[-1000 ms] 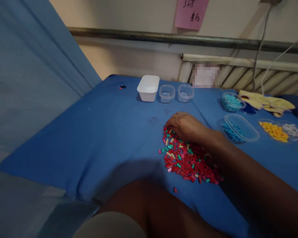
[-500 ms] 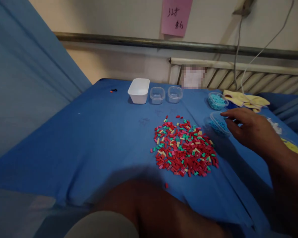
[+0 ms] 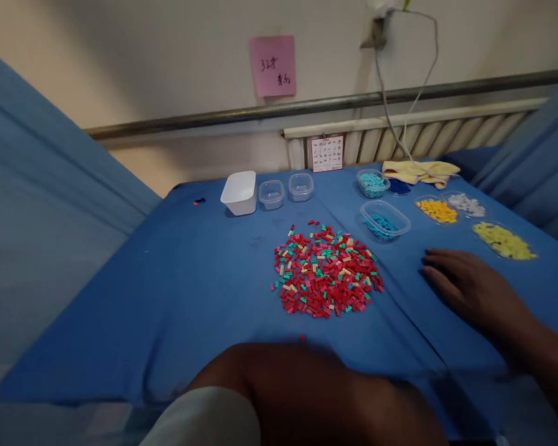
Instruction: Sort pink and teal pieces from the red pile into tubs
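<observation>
My right hand [image 3: 467, 288] is over the blue cloth, right of the pile of small bricks. Its fingers point left, the thumb a little apart from them, and nothing shows between them. The pile [image 3: 328, 272] mixes mostly red bricks with pink, green and cream ones. Beyond my hand, to its upper left, stands a clear tub of blue bricks [image 3: 384, 220], apart from the fingers. My left forearm [image 3: 307, 393] crosses the bottom of the view, blurred, below a pale sleeve; the left hand itself is out of sight.
At the back are a white tub [image 3: 240, 193] and two clear tubs [image 3: 271, 194]. Turquoise bricks fill another tub [image 3: 372, 183] by a yellow cloth [image 3: 418, 170]. Orange [image 3: 437, 210], white [image 3: 465, 204] and yellow [image 3: 503, 240] pieces lie at right. A radiator [image 3: 376, 145] lines the wall.
My right hand has drawn back from the tub of blue bricks toward me and is now over the cloth. The view has turned right, showing more pieces on that side.
</observation>
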Available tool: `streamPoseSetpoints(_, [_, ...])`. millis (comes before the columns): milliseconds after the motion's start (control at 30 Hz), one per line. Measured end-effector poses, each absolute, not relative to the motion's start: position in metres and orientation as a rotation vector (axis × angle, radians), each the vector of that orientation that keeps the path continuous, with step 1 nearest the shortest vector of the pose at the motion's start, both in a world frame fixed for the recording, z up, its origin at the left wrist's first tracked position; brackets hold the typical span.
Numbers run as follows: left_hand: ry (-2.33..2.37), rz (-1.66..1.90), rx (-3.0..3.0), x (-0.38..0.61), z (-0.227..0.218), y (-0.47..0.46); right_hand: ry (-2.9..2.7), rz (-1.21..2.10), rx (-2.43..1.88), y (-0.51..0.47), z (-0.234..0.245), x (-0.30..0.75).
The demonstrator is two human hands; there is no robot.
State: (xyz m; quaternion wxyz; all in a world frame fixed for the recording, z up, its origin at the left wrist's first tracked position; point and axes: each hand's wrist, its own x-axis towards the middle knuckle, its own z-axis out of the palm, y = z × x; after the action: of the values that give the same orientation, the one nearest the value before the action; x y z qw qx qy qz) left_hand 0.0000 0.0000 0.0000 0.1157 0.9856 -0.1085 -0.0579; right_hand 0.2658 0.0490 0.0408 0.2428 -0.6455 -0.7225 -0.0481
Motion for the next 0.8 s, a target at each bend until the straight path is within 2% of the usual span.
streamPoseSetpoints(100, [-0.500,-0.437,2.726,0.008,0.005,0.002,-1.951,-0.140,-1.767,0.056,0.041,0.263])
streamPoseSetpoints(200, [-0.520,-0.592,2.574,0.015,0.029,0.007,-1.949,-0.139,-1.756,0.059,0.040,0.263])
streamPoseSetpoints(300, [-0.522,-0.368,2.551,-0.001,0.071,0.009,-1.948,-0.128,-1.742,0.060,0.037,0.263])
streamPoseSetpoints(333, [-0.526,-0.188,2.601,-0.013,0.086,0.011,-1.947,-0.129,-1.734,0.060,0.036,0.263])
streamPoseSetpoints(433, [-0.071,0.230,2.813,-0.061,0.121,0.021,-1.951,-0.154,-1.722,0.061,0.035,0.262])
streamPoseSetpoints(533, [0.472,0.174,2.882,-0.112,0.131,0.043,-1.965,-0.188,-1.717,0.062,0.035,0.262])
streamPoseSetpoints(600, [0.669,0.018,2.892,-0.137,0.127,0.060,-1.969,-0.191,-1.700,0.062,0.036,0.261])
streamPoseSetpoints(800, [0.823,-0.132,2.891,-0.158,0.109,0.111,-1.992,-0.182,-1.700,0.064,0.037,0.262])
